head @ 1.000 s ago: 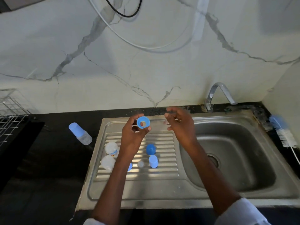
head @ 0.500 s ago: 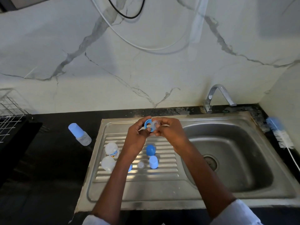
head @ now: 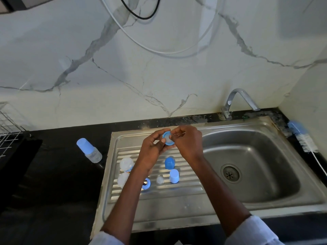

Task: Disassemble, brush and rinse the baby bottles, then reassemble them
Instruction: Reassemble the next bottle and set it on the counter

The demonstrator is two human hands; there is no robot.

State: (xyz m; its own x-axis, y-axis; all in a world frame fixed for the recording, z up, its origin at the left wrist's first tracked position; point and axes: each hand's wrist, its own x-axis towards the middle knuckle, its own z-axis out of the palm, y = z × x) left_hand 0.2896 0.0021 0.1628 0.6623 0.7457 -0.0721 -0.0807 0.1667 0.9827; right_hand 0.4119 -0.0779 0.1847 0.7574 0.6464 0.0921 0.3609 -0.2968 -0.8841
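Left hand [head: 152, 150] grips the blue collar ring [head: 168, 138] above the drainboard [head: 177, 193]; right hand [head: 188, 143] pinches a clear teat into it, fingers curled. I judge reassembly underway: next, seat the teat squarely, then fetch a bottle body [head: 126, 163].

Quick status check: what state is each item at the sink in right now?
Blue collar ring: gripped by left hand, right hand pinching at it.
Capped bottle: lying on counter.
Two clear bottles: on drainboard, uncapped.
Blue cap: on drainboard.
Tap: off.
Bottle brush: lying unused.
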